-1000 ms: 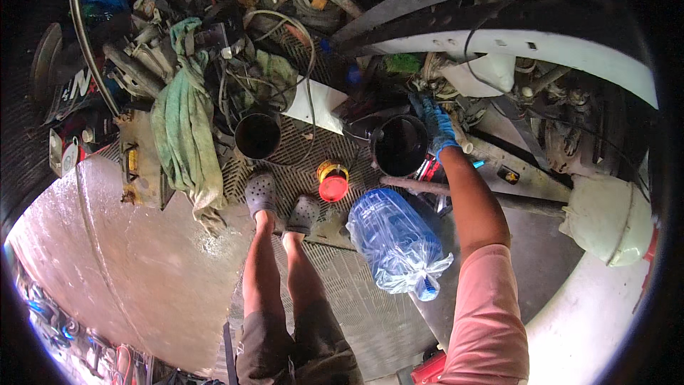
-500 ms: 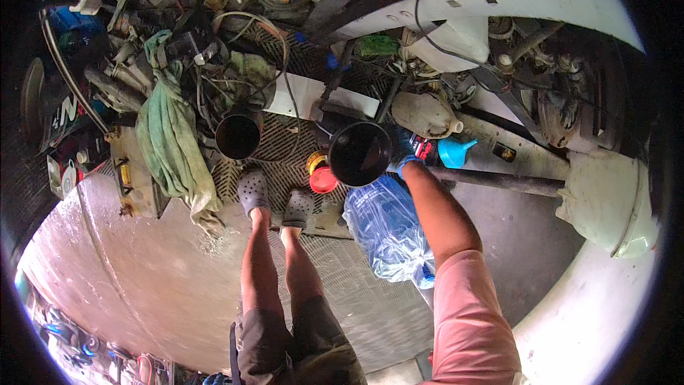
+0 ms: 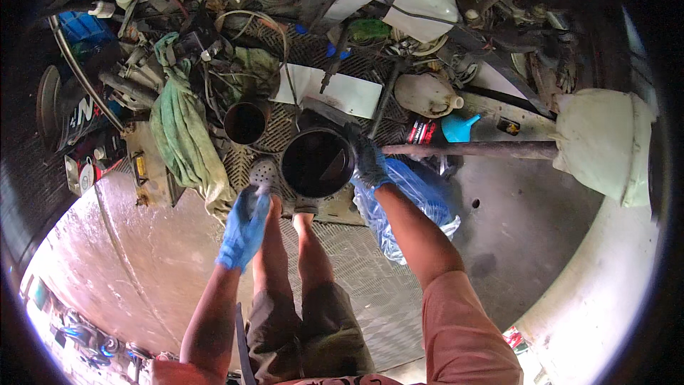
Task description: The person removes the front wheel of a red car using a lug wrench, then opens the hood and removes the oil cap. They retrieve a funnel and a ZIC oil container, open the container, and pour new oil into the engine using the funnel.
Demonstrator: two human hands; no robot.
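Note:
A black, round, open-mouthed container [image 3: 299,184] faces up in front of me, dark inside with one paler wedge-shaped patch. My right hand [image 3: 370,164], in a dirtied blue glove, grips its right side. My left hand [image 3: 246,227], in a cleaner blue glove, hovers lower left of the container, apart from it. Its fingers are fairly extended and nothing shows in them. Below the right wrist, a clear bluish plastic bag [image 3: 406,207] rests on the floor.
A second dark cylinder [image 3: 246,122] stands left of the container. A green cloth [image 3: 182,135] hangs further left. To the right are a blue funnel [image 3: 459,128], a dirty beige jug [image 3: 427,95], a long bar [image 3: 470,150] and a large whitish container [image 3: 602,146]. Cluttered parts fill the far side.
The black container has come left and nearer with my right hand. My left hand has entered from below. The red and yellow round items are now hidden.

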